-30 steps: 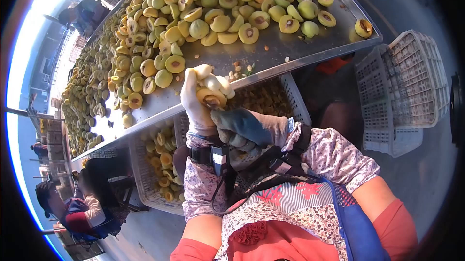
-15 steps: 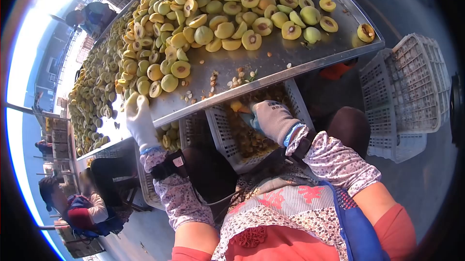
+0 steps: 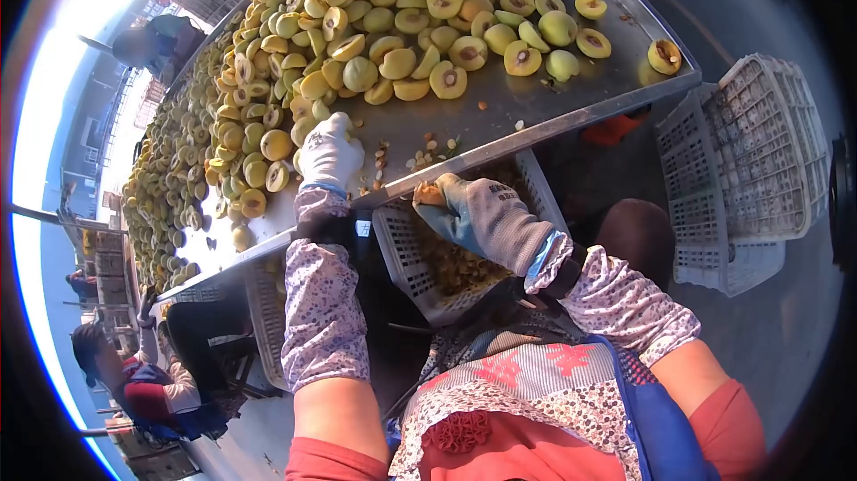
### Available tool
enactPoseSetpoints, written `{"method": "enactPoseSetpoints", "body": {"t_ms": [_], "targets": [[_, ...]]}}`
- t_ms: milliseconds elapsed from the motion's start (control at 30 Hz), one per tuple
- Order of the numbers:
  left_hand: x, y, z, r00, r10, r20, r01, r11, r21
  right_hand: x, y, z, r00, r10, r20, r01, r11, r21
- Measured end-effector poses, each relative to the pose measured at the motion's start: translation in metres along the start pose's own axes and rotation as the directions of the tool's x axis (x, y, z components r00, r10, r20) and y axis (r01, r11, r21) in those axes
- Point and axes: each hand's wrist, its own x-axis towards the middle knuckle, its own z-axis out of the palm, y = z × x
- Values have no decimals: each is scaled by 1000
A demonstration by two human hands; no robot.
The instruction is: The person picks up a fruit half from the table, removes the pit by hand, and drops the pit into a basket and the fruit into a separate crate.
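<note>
My left hand (image 3: 330, 152), in a white glove, rests at the near edge of a heap of halved green-yellow fruit (image 3: 361, 74) on the metal table (image 3: 500, 115). Its fingers are bent and bunched against the fruit; whatever lies under them is hidden. Above a white plastic crate (image 3: 402, 267), my right hand (image 3: 486, 217) in a grey and blue glove is closed, pinching a small orange-brown object (image 3: 433, 188). Brown and yellow bits (image 3: 446, 267) lie in that crate. Loose pits and seeds (image 3: 428, 152) are scattered between the heap and the table edge.
White crates (image 3: 759, 150) are stacked on the floor at the right. A raised metal lip (image 3: 571, 118) runs along the table's near edge. At the lower left sits another person (image 3: 156, 383) beside the table; one more person (image 3: 161, 43) is at the far left.
My left hand has moved right and further in over the table, covering fruit halves that were visible. My right hand has lifted slightly toward the table edge with its small object.
</note>
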Motion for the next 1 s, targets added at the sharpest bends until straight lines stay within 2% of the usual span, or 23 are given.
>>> {"method": "enactPoseSetpoints", "body": {"t_ms": [33, 67, 100, 133, 167, 200, 233, 300, 333, 367, 433, 467, 500, 567, 600, 633, 667, 700, 767, 833, 900, 933, 1000], "targets": [[-4, -1, 8, 1000, 13, 22, -10, 995, -102, -1, -2, -1, 999, -16, -35, 17, 999, 45], [-9, -3, 13, 990, 71, -120, -81, 994, -78, 0, 0, 0, 998, -8, -57, 11, 998, 55], [-13, -5, 16, 989, 77, -123, -87, 993, -76, 1, 1, 4, 998, -8, -63, 12, 998, 55], [-20, 0, 14, 992, -93, -84, 47, 897, -439, 3, 3, 10, 992, -39, -121, 58, 985, 161], [-27, 6, 12, 972, -236, 19, 174, 657, -733, 4, 4, 15, 982, -63, -177, 108, 959, 261], [-33, 13, 13, 973, -230, 9, 114, 451, -885, 7, 3, 21, 976, -70, -205, 142, 922, 359], [-44, 26, 4, 972, -234, 10, 117, 448, -886, 10, 1, 25, 977, -72, -201, 141, 923, 357], [-67, 53, -17, 966, -252, 63, 87, 86, -992, 16, -4, 30, 989, 1, -148, 62, 903, 424], [-71, 57, -14, 966, -257, -15, 5, 77, -997, 17, -6, 29, 991, -13, -132, 71, 894, 442], [-76, 65, -20, 966, -259, -13, 7, 76, -997, 17, -6, 31, 991, -12, -130, 69, 895, 441], [-86, 76, -34, 964, -264, 22, -5, -100, -995, 17, -5, 34, 993, -36, -112, 81, 901, 427], [-87, 69, -29, 977, -181, 112, 44, -342, -939, 19, -2, 38, 993, -34, -110, 78, 902, 425], [-88, 68, -23, 977, -181, 113, 45, -346, -937, 21, 2, 44, 994, -43, -99, 78, 919, 387], [-92, 69, -14, 961, -115, -250, -232, 145, -962, 22, 0, 46, 996, -51, -78, 75, 936, 345], [-93, 67, -13, 935, -93, -341, -273, 422, -864, 23, -1, 44, 994, -66, -86, 96, 908, 409], [-95, 68, -18, 936, -97, -339, -270, 421, -866, 22, -4, 42, 992, -80, -96, 116, 874, 471], [-97, 73, -26, 972, -198, -124, -135, -45, -990, 22, -6, 41, 993, -80, -92, 114, 875, 471], [-98, 75, -30, 976, -186, 115, 5, -508, -861, 21, -7, 41, 987, -126, -101, 158, 887, 435], [-97, 72, -25, 983, -171, 64, -21, -455, -890, 22, -7, 42, 979, -171, -108, 200, 895, 398], [-99, 75, -24, 989, -149, 13, -48, -401, -915, 24, -4, 46, 995, -66, -77, 91, 918, 385], [-104, 84, -32, 967, -222, 128, 18, -439, -898, 22, -4, 49, 998, -57, -37, 67, 903, 425], [-104, 85, -34, 967, -221, 130, 20, -439, -898, 21, -5, 50, 999, -50, 4, 42, 884, 465], [-102, 86, -38, 918, -253, 306, 162, -464, -871, 22, -1, 58, 998, -60, 37, 34, 877, 479]]}}
